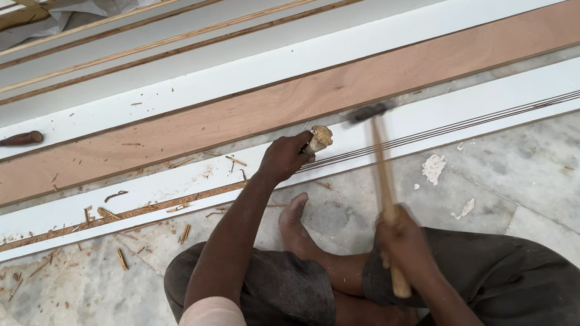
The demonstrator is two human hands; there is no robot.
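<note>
Chisel (316, 139) sits on the white board (450, 118) on the floor, left hand (284, 158) fingers wrapped tight on it, right hand (400, 238) clenched on the raised hammer (382, 165); groove looks cut left of it, scored lines right remain, chips (122, 256) around.
</note>
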